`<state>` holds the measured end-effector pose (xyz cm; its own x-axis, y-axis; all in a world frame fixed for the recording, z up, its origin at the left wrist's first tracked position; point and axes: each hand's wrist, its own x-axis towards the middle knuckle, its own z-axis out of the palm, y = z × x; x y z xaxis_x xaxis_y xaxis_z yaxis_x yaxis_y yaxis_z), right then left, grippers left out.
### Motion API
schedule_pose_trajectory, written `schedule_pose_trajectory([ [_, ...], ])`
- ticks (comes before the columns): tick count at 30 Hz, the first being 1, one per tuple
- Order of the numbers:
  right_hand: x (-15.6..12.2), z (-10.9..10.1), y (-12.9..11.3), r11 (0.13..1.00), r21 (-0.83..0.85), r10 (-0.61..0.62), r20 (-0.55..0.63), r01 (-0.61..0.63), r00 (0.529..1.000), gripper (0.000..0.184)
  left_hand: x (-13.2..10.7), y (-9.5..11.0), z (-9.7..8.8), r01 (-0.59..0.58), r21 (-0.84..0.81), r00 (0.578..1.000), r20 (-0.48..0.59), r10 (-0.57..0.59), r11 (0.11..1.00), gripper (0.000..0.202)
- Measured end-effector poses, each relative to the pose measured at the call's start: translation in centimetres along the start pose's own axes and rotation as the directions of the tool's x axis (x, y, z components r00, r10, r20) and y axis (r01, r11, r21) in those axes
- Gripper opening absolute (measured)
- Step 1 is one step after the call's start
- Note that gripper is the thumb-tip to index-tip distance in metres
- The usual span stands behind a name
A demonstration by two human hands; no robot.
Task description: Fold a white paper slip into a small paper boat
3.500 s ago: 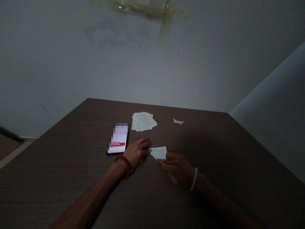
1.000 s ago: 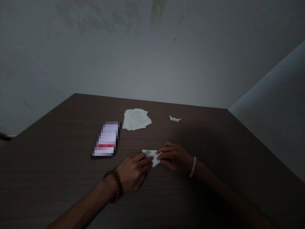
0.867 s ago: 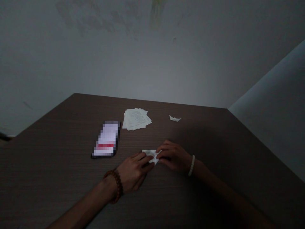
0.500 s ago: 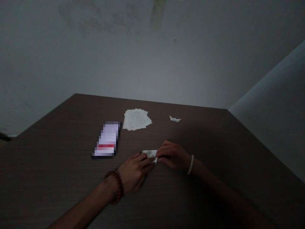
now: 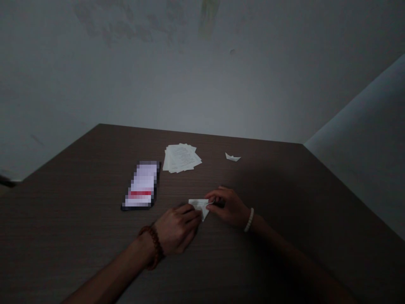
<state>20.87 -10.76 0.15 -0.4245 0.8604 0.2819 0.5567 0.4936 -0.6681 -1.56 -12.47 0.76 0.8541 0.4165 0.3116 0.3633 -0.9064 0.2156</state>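
A small piece of folded white paper point(image 5: 199, 202) lies on the brown table between my hands. It has a straight far edge and tapers to a point towards me. My right hand point(image 5: 230, 207) pinches its right corner between thumb and forefinger, and a flap curls up there. On the other side, my left hand point(image 5: 179, 228) has its bent fingers closed on the left part of the sheet, with the fingertips partly hidden. A red-brown bead bracelet circles my left wrist, a pale one my right.
A phone point(image 5: 141, 185) with a blurred-out screen lies left of the paper. Behind it is a loose stack of printed sheets point(image 5: 182, 158). A small folded paper boat point(image 5: 232, 157) sits farther right. The table point(image 5: 79, 190) meets a grey wall at the back.
My left fingers have drawn back a little from the middle of the paper, baring more of it. The right corner is now lifted and curled in my right fingers.
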Motion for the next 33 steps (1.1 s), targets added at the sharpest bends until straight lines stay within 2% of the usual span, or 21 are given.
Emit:
schedule_pose_trajectory([
  [6, -0.4, 0.3, -0.2, 1.0, 0.004, 0.018, -0.033, -0.018, 0.999, 0.024, 0.0, 0.0, -0.2, -0.008, 0.039, 0.998, 0.057, 0.006, 0.999, 0.035],
  [10, -0.7, 0.4, -0.5, 1.0, -0.02, 0.011, -0.034, -0.012, 0.999, 0.024, 0.3, 0.4, -0.8, 0.039, 0.081, 0.99, 0.135, -0.05, 0.996, 0.041],
  [14, -0.6, 0.2, -0.8, 0.995, -0.092, -0.047, -0.002, 0.046, 0.999, 0.014, 0.5, 0.7, -1.0, 0.067, 0.098, 0.984, 0.158, -0.082, 0.993, 0.039],
  [18, -0.4, 0.1, -0.9, 0.989, -0.129, -0.075, 0.019, 0.076, 0.997, 0.009, 0.3, 0.5, -0.8, 0.058, 0.065, 0.988, 0.137, -0.067, 0.996, 0.036],
  [23, -0.4, 0.2, -0.9, 0.987, -0.157, -0.037, 0.031, 0.042, 0.999, 0.01, 0.0, 0.3, -0.6, 0.027, 0.019, 0.997, 0.074, -0.028, 0.999, 0.026],
  [33, -0.5, 0.6, -1.1, 0.977, -0.212, -0.036, -0.017, 0.031, 0.999, 0.013, 0.1, 0.2, -0.4, 0.008, 0.014, 0.999, 0.041, -0.009, 1.0, 0.025],
])
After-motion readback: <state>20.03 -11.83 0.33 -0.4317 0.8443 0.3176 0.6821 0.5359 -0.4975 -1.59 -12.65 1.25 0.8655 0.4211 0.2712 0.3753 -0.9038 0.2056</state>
